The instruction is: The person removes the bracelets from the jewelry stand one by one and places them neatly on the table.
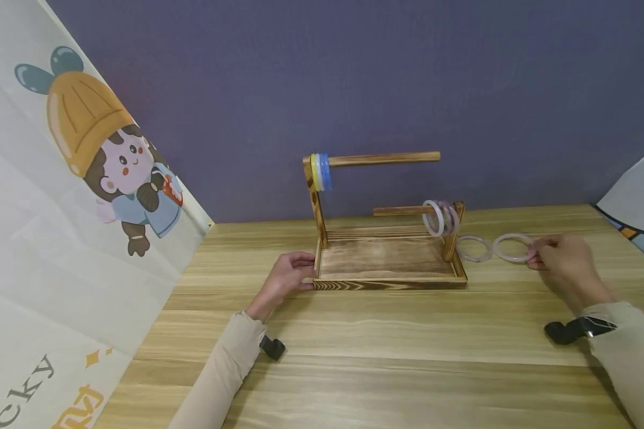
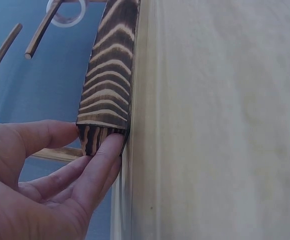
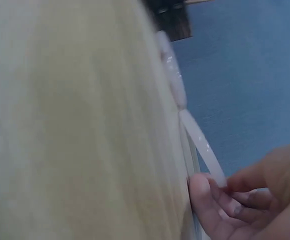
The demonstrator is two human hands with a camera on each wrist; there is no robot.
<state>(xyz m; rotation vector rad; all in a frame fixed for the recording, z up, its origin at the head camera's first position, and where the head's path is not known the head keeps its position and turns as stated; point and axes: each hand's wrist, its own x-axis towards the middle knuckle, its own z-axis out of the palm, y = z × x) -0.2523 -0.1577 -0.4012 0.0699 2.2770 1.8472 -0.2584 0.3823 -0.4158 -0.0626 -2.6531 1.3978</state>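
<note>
A wooden bangle stand (image 1: pixel 392 284) with a tray base and two rods sits on the table. At its left end my left hand (image 1: pixel 287 275) holds the tray's front corner, thumb and fingers about the striped wood (image 2: pixel 97 140). My right hand (image 1: pixel 566 259) pinches a pale bangle (image 1: pixel 512 260) between thumb and fingers at its right edge. In the right wrist view this bangle (image 3: pixel 203 149) is tilted, its near edge raised. A second pale bangle (image 1: pixel 474 260) lies beside it, close to the stand's right post.
Yellow, white and blue bangles (image 1: pixel 322 172) hang at the left end of the upper rod (image 1: pixel 386 159). Several white and purplish bangles (image 1: pixel 432 218) hang on the lower rod (image 1: pixel 399 211), by the right post. A dark blue panel (image 1: pixel 381 77) rises behind the table.
</note>
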